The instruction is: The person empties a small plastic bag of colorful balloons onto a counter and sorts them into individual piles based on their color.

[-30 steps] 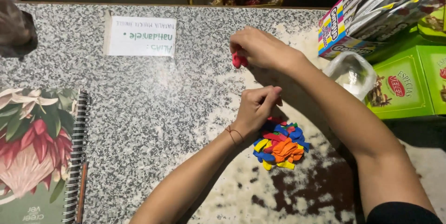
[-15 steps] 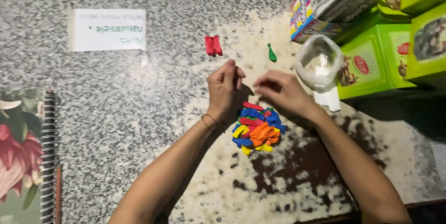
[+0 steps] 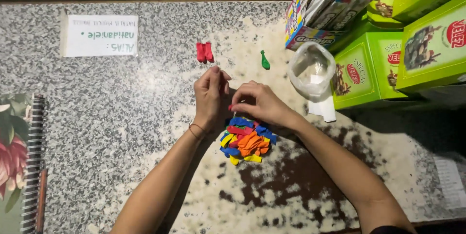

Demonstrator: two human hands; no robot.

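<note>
While both hands, left hand (image 3: 209, 97) and right hand (image 3: 257, 103), pinch at the balloon pile (image 3: 246, 141) on the speckled granite counter (image 3: 121, 112), a clear plastic bag (image 3: 310, 69) lies open beside green boxes (image 3: 369, 69).

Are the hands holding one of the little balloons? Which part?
It cannot be told. Both hands, left hand and right hand, sit fingers-down at the top edge of the balloon pile, hiding any grip.
</note>
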